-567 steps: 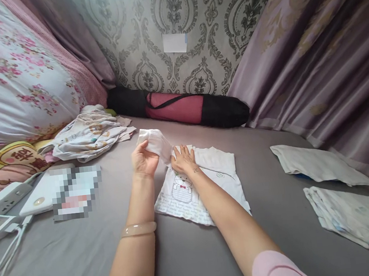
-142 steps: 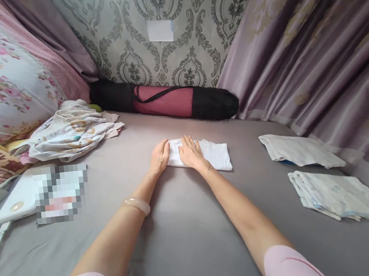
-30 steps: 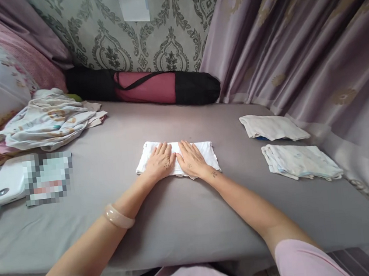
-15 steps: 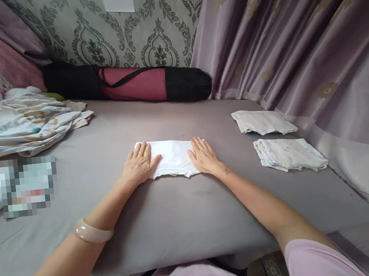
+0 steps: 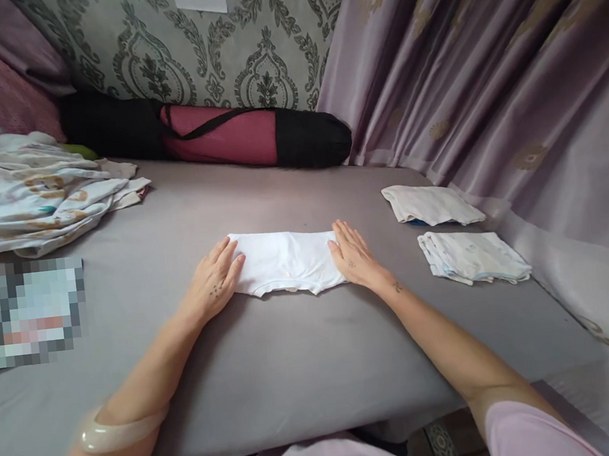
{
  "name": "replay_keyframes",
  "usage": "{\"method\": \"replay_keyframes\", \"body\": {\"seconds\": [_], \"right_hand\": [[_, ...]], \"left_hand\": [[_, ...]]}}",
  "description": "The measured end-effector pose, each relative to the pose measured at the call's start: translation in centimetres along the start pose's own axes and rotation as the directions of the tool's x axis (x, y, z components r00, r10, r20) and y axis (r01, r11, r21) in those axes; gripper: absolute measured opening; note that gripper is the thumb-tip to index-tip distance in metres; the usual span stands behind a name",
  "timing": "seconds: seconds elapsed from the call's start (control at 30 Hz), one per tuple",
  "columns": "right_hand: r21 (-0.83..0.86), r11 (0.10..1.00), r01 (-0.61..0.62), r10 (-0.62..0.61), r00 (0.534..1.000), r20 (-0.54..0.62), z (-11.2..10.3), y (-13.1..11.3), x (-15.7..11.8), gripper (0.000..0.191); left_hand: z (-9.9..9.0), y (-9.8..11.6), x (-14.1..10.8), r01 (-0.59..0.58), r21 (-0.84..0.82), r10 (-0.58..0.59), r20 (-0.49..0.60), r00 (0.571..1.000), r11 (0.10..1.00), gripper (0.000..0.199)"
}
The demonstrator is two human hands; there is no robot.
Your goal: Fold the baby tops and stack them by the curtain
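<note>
A white folded garment (image 5: 287, 260) lies flat on the grey sheet (image 5: 291, 367) in front of me, its notched edge toward me. At its left end rests my left hand (image 5: 216, 275), fingers stretched out and thumb apart along the side. My right hand (image 5: 354, 253) is at the opposite end, also open, its fingers extended and its palm turned inward against the cloth. Neither hand grips the garment. Its underside and the layers inside are hidden.
To the right lie a folded pale cloth (image 5: 433, 204) and a stack of folded patterned cloths (image 5: 474, 256). A loose heap of printed clothes (image 5: 45, 201) is at the left, above a blurred-out flat item (image 5: 38, 310). A black and red bag (image 5: 218, 135) lies along the wall.
Both hands have slid outward, from lying on top of the garment to its left and right ends. More of the white cloth shows between them, and the view has shifted slightly.
</note>
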State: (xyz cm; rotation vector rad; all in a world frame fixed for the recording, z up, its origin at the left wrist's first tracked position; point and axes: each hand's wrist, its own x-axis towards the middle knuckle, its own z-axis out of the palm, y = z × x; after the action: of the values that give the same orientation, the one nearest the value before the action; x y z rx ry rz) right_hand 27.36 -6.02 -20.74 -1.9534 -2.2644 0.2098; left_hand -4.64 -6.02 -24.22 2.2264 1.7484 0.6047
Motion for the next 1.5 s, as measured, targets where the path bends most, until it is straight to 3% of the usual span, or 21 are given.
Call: {"method": "replay_keyframes", "body": {"seconds": [0.13,0.33,0.6,0.7,0.87,1.07,1.23,1.33,1.5], "right_hand": [[0.016,0.990,0.143,-0.143,0.990,0.015,1.0,-1.6,0.6,0.068],[0.000,0.993,0.121,-0.121,0.991,0.062,3.0,-0.9,0.9,0.069],[-0.005,0.997,0.077,-0.075,0.980,0.183,0.9,-2.0,1.3,0.067],[0.010,0.986,0.164,-0.163,0.978,0.128,0.4,-4.0,1.5,0.063],[0.057,0.918,0.392,-0.395,0.915,0.078,1.3,-7.0,2.0,0.060],[0.077,0.927,0.366,-0.373,0.921,0.116,2.9,-7.0,2.5,0.059],[0.047,0.935,0.351,-0.354,0.921,0.163,1.3,-8.0,2.8,0.056],[0.025,0.928,0.373,-0.373,0.921,0.112,0.9,-9.8,3.2,0.055],[0.012,0.919,0.393,-0.393,0.918,0.047,3.3,-11.7,3.6,0.059]], "left_hand": [[0.4,-0.6,-0.3,-0.106,0.062,0.107,-0.015,0.994,0.992,0.059],[0.2,-0.7,-0.7,-0.094,0.153,0.078,0.110,0.991,0.984,0.055],[-0.8,-0.1,-0.8,-0.085,0.076,0.081,0.064,0.995,0.993,0.051],[-1.1,-0.1,-0.8,-0.082,0.041,0.082,0.023,0.996,0.996,0.047],[-1.2,-0.1,-0.7,-0.081,0.029,0.080,0.022,0.997,0.996,0.046],[-0.9,-0.4,-0.6,-0.084,0.027,0.085,-0.019,0.996,0.996,0.044],[-0.8,-0.5,-0.5,-0.083,0.007,0.083,-0.029,0.996,0.997,0.043],[-0.8,-0.5,-0.5,-0.087,-0.016,0.087,-0.053,0.995,0.996,0.042],[-1.0,-0.4,-0.6,-0.074,-0.035,0.072,-0.069,0.995,0.997,0.039]]}}
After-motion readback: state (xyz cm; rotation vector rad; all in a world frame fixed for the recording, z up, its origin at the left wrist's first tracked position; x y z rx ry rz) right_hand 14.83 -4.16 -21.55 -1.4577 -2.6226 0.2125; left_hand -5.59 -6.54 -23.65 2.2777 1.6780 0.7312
